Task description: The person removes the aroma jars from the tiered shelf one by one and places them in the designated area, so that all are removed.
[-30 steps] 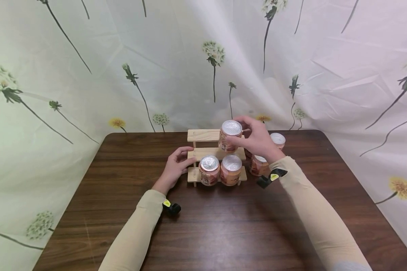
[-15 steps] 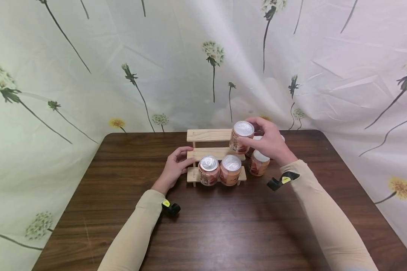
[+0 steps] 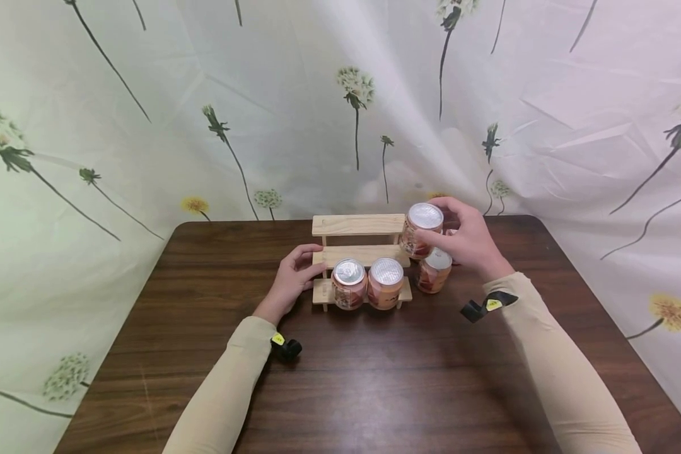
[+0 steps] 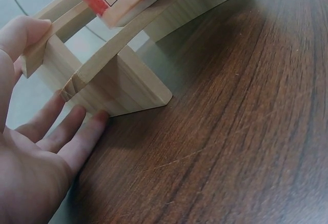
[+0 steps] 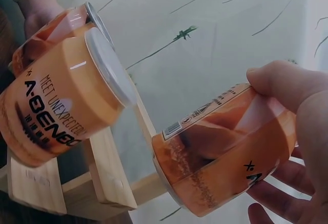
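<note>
A three-tier wooden rack (image 3: 359, 224) stands near the table's back edge. My left hand (image 3: 288, 280) holds the left end of its middle tier, other fingers against the side panel (image 4: 118, 88) in the left wrist view. Two orange cans (image 3: 349, 293) (image 3: 385, 294) stand side by side on the bottom tier. My right hand (image 3: 470, 238) grips another orange can (image 3: 417, 238) by its sides, raised at the rack's right end. That can (image 5: 220, 152) is tilted in the right wrist view, thumb on one side, fingers on the other.
Right of the rack, an orange can (image 3: 433, 272) stands on the dark wooden table (image 3: 352, 378); part of another shows behind my right hand. A curtain (image 3: 295, 126) with printed dandelions hangs behind and beside the table.
My right hand has carried its can rightward from above the rack's middle tier to the rack's right end. My left hand and the two bottom-tier cans have stayed in place.
</note>
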Demonstrator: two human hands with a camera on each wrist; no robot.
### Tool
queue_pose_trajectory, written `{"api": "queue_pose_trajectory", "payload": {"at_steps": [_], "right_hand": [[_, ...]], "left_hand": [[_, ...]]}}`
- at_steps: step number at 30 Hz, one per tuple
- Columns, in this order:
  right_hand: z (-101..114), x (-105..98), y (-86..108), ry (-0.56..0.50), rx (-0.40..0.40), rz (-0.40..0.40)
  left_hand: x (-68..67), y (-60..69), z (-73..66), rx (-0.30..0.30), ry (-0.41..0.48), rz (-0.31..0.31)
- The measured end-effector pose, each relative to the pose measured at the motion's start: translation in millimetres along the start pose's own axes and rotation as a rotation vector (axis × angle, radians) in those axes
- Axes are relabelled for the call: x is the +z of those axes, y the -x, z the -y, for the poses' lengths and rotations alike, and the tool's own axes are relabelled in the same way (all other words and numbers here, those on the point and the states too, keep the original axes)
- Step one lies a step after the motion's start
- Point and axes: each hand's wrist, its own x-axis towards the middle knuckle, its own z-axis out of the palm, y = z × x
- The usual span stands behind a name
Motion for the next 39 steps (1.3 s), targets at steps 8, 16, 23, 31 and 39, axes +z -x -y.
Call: {"api": "queue_pose_trajectory", "payload": {"at_steps": [8,16,23,31,39], "right_hand": [[-6,-8,7.6,0.011,-0.025,-0.029],[-12,-20,16.0,-0.015,-0.012,-0.036],[-19,-31,26.1,-0.017,0.029,-0.07],[-28,-42,35.6,0.025,0.047,-0.119],[-35,-52,43.2,0.033,0.073,-0.147]], "left_hand": [[-1.1,-0.4,0.0,-0.003,-0.003,-0.003],[-1.0,-0.8,0.7,0.003,0.003,-0.004],[-0.3,-0.5,0.8,-0.002,0.008,-0.005],[0.1,-0.3,0.5,-0.012,0.014,-0.008],[-0.1,2.5,-2.8,-0.012,0.007,-0.005]]}}
